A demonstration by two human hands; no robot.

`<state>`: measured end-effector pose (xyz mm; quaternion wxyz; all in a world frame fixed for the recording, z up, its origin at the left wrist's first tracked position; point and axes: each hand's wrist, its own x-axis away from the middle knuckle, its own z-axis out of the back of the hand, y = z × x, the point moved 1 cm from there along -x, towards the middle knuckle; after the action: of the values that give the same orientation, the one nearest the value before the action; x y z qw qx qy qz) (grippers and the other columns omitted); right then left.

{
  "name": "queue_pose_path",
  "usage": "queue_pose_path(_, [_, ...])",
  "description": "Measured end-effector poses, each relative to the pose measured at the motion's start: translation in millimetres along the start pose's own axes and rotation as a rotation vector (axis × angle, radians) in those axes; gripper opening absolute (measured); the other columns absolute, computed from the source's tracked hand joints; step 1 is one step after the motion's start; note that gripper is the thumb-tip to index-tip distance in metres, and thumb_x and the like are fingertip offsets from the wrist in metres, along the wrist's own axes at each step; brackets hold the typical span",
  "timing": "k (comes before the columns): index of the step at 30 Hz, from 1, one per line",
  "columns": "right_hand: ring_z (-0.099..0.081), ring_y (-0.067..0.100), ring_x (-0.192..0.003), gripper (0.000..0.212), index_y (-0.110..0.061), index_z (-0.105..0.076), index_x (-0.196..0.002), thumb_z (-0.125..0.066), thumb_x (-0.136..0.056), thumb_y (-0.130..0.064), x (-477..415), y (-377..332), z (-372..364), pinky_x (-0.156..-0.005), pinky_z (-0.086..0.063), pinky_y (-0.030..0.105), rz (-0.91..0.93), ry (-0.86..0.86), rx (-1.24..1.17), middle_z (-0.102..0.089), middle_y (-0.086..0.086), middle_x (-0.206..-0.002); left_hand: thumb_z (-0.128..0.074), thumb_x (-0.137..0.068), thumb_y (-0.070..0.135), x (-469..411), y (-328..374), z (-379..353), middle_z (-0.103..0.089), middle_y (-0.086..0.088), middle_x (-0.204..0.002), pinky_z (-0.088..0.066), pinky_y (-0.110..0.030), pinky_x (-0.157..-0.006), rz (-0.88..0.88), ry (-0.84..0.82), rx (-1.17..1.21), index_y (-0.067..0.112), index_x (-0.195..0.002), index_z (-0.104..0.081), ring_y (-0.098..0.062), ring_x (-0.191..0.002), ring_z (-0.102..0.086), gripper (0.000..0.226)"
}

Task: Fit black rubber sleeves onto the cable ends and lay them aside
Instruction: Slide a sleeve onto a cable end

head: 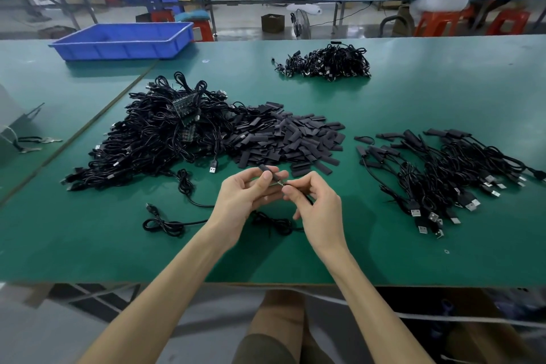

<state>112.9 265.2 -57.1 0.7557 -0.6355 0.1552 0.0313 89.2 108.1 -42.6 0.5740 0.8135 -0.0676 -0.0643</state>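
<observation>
— black rubber sleeve (267, 170), was that what the left hand (251, 196) had?

— it was. the thumb and curled fingers pinched it just above the green table (413, 245), near the front edge, with its far tip poking out past the fingertips. the right hand (317, 205) pinched the cable end (286, 185) between thumb and forefinger, right at the sleeve's mouth. whether the end had gone in at all could not be told.

— how would the sleeve have handled?

— light and soft, by the look of it. the loose ones in the sleeve pile (295, 139) lay flat, so it probably collapsed under a hard squeeze. a pinch on its edges rather than its faces would likely have kept the mouth open.

— and the cable?

— thin and floppy. its slack (274, 223) lay coiled on the table under the wrists. it offered no stiffness for pushing, so the grip belonged close behind the tip, which was where the right hand sat. rubber on a plug would probably drag, not slide.

— where would it go after?

— likely to the sleeved cables (437, 174) on the right, well apart from the bare cable heap (153, 133) on the left.
</observation>
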Motion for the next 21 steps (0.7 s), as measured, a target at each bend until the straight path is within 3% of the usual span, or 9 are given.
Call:
queue_pose_path(9, [-0.077, 0.016, -0.080, 0.013, -0.012, -0.067, -0.095, -0.080, -0.090, -0.015, 0.0, 0.4, 1.0, -0.051, -0.052, 0.027, -0.086, -0.040, -0.143, -0.079, -0.002, -0.087, -0.067, -0.097, 0.023, 2.7, -9.6, 0.1, -0.074, -0.016, -0.118, -0.058, -0.038, -0.093, -0.103, -0.011, -0.096, 0.013, -0.114, -0.072, -0.035, -0.109, -0.071, 0.021])
queue_pose_path(15, [-0.076, 0.021, -0.081, 0.015, -0.010, -0.069, -0.102, -0.064, -0.103, -0.023, -0.4, 0.4, -1.2, -0.052, -0.052, 0.031, -0.155, -0.094, -0.203, -0.079, 0.005, -0.087, -0.069, -0.094, 0.027, 3.2, -14.8, 2.5, -0.073, -0.015, -0.121, -0.052, -0.047, -0.102, -0.131, 0.062, -0.038, 0.011, -0.118, -0.070, -0.033, -0.116, -0.068, 0.028])
queue_pose_path(21, [-0.075, 0.021, -0.074, 0.014, -0.011, -0.072, -0.098, -0.062, -0.104, -0.020, -0.2, 1.7, -1.4, -0.052, -0.048, 0.026, -0.154, -0.149, -0.141, -0.079, 0.003, -0.085, -0.068, -0.093, 0.018, 2.4, -13.4, 5.7, -0.071, -0.021, -0.121, -0.056, -0.037, -0.095, -0.113, 0.024, 0.056, 0.007, -0.115, -0.070, -0.035, -0.115, -0.068, 0.024])
